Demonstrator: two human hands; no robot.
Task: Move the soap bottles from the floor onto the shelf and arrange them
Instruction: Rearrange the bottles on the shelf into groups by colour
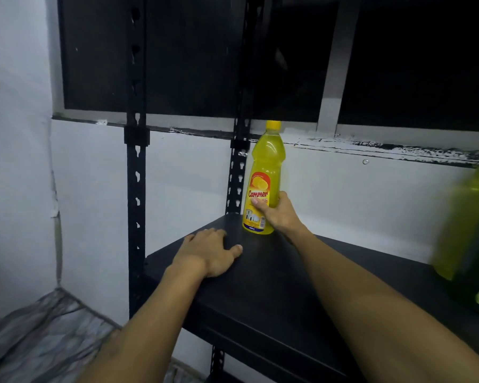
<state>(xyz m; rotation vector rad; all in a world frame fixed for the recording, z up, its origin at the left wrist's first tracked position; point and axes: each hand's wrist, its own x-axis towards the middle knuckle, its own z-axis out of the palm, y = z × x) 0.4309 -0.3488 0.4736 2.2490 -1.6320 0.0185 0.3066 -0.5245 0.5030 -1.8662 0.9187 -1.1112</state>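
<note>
1. Head view: our right hand (277, 214) grips the yellow soap bottle (263, 178) low on its label; it stands upright at the back left corner of the black shelf (260, 286), beside the rear post (237, 175).
2. Our left hand (210, 251) rests flat on the shelf, fingers relaxed, holding nothing.
3. We should turn the label forward and let go only once the base sits flat.
4. More blurred bottles (470, 239) crowd the right edge, so we should keep rows tight.

single head cam on me, wide-angle, facing forward and down over my arms, close above the black shelf (274, 286) board, wall corner and dark window (177, 56) straight ahead, floor (39, 335) at lower left, edges blurred
</note>
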